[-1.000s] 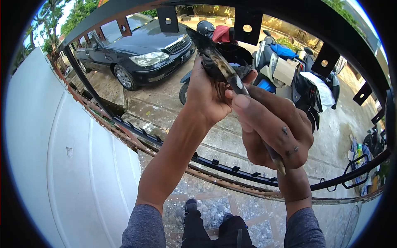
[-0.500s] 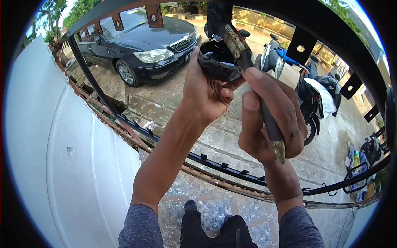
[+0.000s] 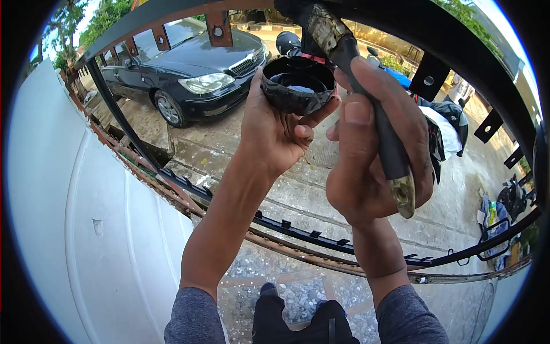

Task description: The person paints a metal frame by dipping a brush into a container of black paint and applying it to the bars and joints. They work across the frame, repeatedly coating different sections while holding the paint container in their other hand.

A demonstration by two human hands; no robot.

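My left hand (image 3: 272,135) holds up a small round cup (image 3: 298,100) from beneath, its fingers round the side. Glossy black liquid (image 3: 301,83) lies inside the cup. Just to the right, my right hand (image 3: 384,137) grips the dark handle of a paintbrush (image 3: 366,86). The brush is tilted, its handle end low and its paint-caked ferrule high. Its dark bristles touch or nearly touch the top bar of a black metal frame (image 3: 470,49); the exact contact is hard to make out.
Metal tabs with holes (image 3: 219,28) hang from the frame's top bar. The lower bar (image 3: 309,235) crosses below my hands. A white panel (image 3: 103,229) stands at the left. Beyond the frame are a dark car (image 3: 195,74) and parked motorcycles (image 3: 447,123).
The cup and my left hand have shifted slightly left. The brush tip has moved up off the cup's side to the top bar, and its handle looks larger and nearer.
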